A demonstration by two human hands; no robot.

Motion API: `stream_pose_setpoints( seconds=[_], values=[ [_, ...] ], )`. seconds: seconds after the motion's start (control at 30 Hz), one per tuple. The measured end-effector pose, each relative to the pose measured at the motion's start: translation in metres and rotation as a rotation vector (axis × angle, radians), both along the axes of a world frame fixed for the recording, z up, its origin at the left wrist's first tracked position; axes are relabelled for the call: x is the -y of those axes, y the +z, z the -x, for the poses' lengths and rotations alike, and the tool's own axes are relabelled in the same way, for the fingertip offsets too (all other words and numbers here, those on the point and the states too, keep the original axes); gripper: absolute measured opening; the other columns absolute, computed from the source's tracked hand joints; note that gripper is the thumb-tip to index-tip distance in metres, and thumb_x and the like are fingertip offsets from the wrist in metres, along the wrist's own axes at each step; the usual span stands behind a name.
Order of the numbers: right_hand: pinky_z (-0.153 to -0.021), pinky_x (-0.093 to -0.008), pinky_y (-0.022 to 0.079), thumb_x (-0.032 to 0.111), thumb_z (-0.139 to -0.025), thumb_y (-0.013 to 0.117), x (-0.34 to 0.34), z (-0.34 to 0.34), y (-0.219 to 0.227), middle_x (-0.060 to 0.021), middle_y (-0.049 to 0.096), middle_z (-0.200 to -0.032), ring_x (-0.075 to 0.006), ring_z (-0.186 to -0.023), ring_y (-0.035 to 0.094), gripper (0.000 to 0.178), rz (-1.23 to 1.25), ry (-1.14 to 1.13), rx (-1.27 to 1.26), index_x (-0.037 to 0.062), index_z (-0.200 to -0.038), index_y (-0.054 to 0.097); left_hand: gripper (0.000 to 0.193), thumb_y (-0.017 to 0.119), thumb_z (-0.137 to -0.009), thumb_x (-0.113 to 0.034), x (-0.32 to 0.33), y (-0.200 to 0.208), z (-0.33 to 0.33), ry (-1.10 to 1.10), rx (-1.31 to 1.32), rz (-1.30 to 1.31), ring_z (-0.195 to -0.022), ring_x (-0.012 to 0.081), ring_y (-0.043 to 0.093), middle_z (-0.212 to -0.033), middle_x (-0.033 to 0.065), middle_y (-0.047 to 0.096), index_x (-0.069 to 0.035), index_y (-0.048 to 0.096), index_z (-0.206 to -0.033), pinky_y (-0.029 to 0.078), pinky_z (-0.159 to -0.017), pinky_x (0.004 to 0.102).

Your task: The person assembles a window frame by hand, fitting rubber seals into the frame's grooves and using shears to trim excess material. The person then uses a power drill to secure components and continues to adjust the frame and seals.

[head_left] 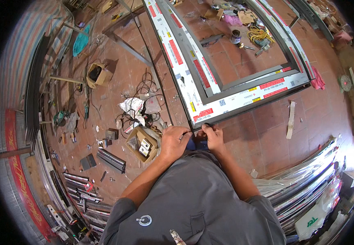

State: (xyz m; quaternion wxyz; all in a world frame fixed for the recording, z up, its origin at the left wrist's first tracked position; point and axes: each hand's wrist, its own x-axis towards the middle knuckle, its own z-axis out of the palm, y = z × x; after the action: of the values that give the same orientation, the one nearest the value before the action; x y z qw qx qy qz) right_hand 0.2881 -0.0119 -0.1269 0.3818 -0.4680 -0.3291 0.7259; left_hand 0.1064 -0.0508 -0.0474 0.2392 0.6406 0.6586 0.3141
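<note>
A large dark grey metal window or door frame, covered with white and red protective film, lies in front of me with its near corner by my hands. My left hand is just left of that corner, thumb and fingers pinched together. On the corner's right side, my right hand is also closed, its fingertips touching or nearly touching the frame's lower edge. Something small and dark shows between the fingertips, too small to name. A thin dark strip runs along the frame's left side toward my left hand.
Left of me stand an open cardboard box with small white packs, plastic bags and tangled black cables. Short dark profiles lie nearby. Wrapped profiles are stacked at right. Inside the frame are a can and yellow cord.
</note>
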Motion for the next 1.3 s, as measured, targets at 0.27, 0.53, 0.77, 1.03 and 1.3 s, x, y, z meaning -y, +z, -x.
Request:
stream_pose_setpoints(
  seconds=[0.27, 0.53, 0.77, 1.03, 1.3],
  values=[
    [-0.063, -0.0294, 0.047, 0.022, -0.096, 0.069, 0.000, 0.020, -0.003, -0.0042, 0.070, -0.081, -0.0126, -0.067, 0.062, 0.024, 0.058, -0.103, -0.070, -0.0008, -0.089, 0.072, 0.007, 0.076, -0.088, -0.010, -0.018, 0.006, 0.010, -0.070, 0.032, 0.057, -0.086, 0.0363, 0.070, -0.087, 0.0142, 0.075, -0.005, 0.075, -0.091, 0.050, -0.083, 0.0470],
    [-0.078, -0.0303, 0.052, 0.024, -0.096, 0.070, 0.011, 0.026, 0.023, -0.0046, 0.071, -0.093, -0.0133, -0.083, 0.065, 0.027, 0.097, -0.022, -0.040, -0.0010, -0.107, 0.070, 0.010, 0.073, -0.090, -0.009, -0.020, -0.004, 0.022, -0.132, 0.092, 0.117, -0.080, 0.0363, 0.074, -0.085, 0.0175, 0.075, 0.000, 0.074, -0.093, 0.056, -0.073, 0.0432],
    [-0.065, -0.0285, 0.048, 0.021, -0.095, 0.071, 0.021, 0.046, 0.003, -0.0056, 0.072, -0.084, -0.0134, -0.071, 0.065, 0.025, 0.054, -0.238, -0.025, -0.0020, -0.103, 0.070, 0.015, 0.074, -0.093, -0.015, -0.025, -0.004, 0.028, -0.172, 0.199, 0.209, -0.080, 0.0357, 0.075, -0.087, 0.0184, 0.075, -0.001, 0.075, -0.098, 0.057, -0.072, 0.0424],
    [-0.062, -0.0308, 0.052, 0.014, -0.089, 0.076, 0.007, 0.015, -0.008, -0.0067, 0.071, -0.085, -0.0147, -0.070, 0.067, 0.024, -0.189, -0.050, 0.185, -0.0046, -0.102, 0.072, 0.030, 0.077, -0.095, -0.028, -0.036, 0.013, 0.016, -0.137, 0.195, 0.445, -0.080, 0.0302, 0.076, -0.089, 0.0203, 0.077, 0.001, 0.078, -0.102, 0.056, -0.073, 0.0384],
    [-0.059, -0.0298, 0.053, 0.010, -0.087, 0.078, -0.013, 0.009, 0.003, -0.0068, 0.069, -0.079, -0.0144, -0.066, 0.064, 0.018, 0.109, 0.030, -0.147, -0.0033, -0.098, 0.074, 0.031, 0.077, -0.093, -0.026, -0.033, -0.011, 0.009, 0.030, 0.279, 0.516, -0.071, 0.0177, 0.068, -0.078, 0.0128, 0.075, 0.005, 0.076, -0.095, 0.053, -0.070, 0.0348]
  ],
)
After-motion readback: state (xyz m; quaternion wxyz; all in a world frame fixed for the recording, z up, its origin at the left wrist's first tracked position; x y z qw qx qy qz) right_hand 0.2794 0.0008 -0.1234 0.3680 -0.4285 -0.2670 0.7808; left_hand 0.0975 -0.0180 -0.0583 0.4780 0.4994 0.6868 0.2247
